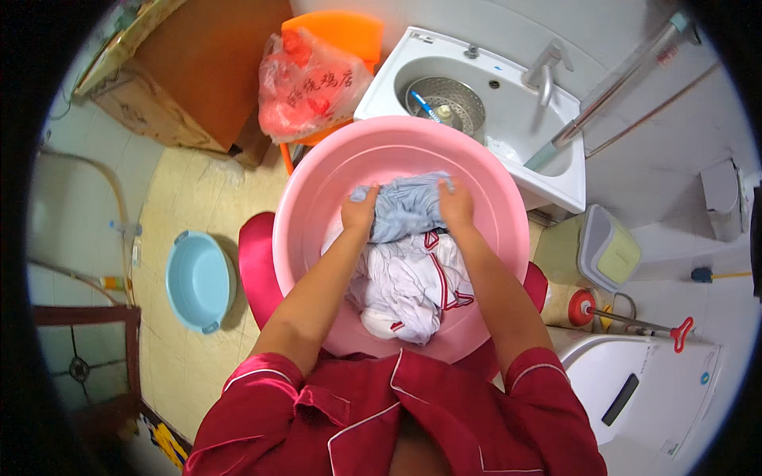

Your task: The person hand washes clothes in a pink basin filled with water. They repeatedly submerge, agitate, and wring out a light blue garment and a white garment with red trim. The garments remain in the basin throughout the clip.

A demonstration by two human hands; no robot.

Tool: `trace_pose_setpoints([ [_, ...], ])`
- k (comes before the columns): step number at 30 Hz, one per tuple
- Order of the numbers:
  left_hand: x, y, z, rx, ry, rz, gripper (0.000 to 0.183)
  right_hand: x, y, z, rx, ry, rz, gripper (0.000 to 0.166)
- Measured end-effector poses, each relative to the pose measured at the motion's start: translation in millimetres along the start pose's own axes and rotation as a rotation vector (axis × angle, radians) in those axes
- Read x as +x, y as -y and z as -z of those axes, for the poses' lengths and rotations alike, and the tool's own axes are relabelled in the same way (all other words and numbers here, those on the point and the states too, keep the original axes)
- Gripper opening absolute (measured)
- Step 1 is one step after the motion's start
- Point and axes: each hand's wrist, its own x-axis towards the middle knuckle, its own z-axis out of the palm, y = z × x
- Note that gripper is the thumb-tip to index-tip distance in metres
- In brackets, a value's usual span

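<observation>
A large pink plastic basin stands before me, between my knees. Inside it, my left hand grips one side of a wrinkled light-blue cloth garment. The opposite side of that garment is in my right hand, so it stretches between the two. Part of the blue cloth looks blurred. Below it in the basin lies a crumpled heap of white clothing with dark-red trim. My forearms cover parts of the basin's near wall.
A white washbasin with a perforated metal basket adjoins the pink basin's far right. An orange chair bears a plastic bag. A small blue basin sits on the left floor. At right are a lidded bin and a plunger.
</observation>
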Motion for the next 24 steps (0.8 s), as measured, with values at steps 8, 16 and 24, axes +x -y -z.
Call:
trace_pose_setpoints([
  [8, -108, -38, 23, 0.749, 0.523, -0.277, 0.106, -51, -16, -3, -0.072, -0.056, 0.392, 0.034],
  [16, -90, -14, 9, 0.689, 0.453, -0.239, 0.091, -93, 15, -12, -0.278, 0.086, 0.474, 0.043],
  [24, -77, 1, 9, 0.582, 0.453, -0.293, 0.092, -7, 39, -55, -0.692, 0.164, 0.347, 0.040],
])
